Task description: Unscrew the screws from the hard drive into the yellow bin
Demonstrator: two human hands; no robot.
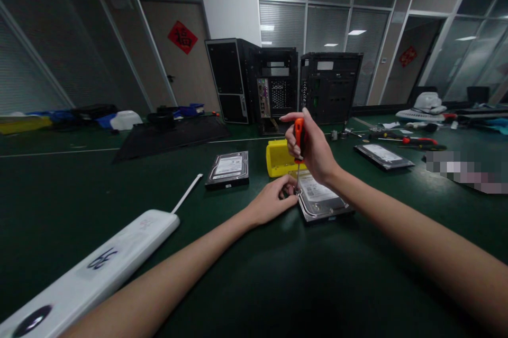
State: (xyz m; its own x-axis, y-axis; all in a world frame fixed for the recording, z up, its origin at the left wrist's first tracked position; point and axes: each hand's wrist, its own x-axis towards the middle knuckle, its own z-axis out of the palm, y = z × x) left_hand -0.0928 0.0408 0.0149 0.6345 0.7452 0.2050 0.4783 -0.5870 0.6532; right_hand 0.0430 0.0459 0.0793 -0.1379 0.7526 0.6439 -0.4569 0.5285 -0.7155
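Note:
My right hand (311,147) grips a screwdriver (299,129) with an orange and black handle, held upright. Its thin shaft points down to the left edge of a silver hard drive (323,208) with a white label. At that same edge, close to the screwdriver's tip, my left hand (275,199) has its fingers curled against the drive. The tip itself is partly hidden by those fingers. Just behind the drive stands an open yellow box (280,157). Another hard drive (227,170) lies to the left, and a third hard drive (383,156) to the right.
A white power strip (99,264) runs along the left front of the green table (246,285). Black computer cases (234,81) stand at the back. Pliers with red handles (420,141) and other tools lie at right, near a white helmet (427,102). A black mat (170,134) lies at back left.

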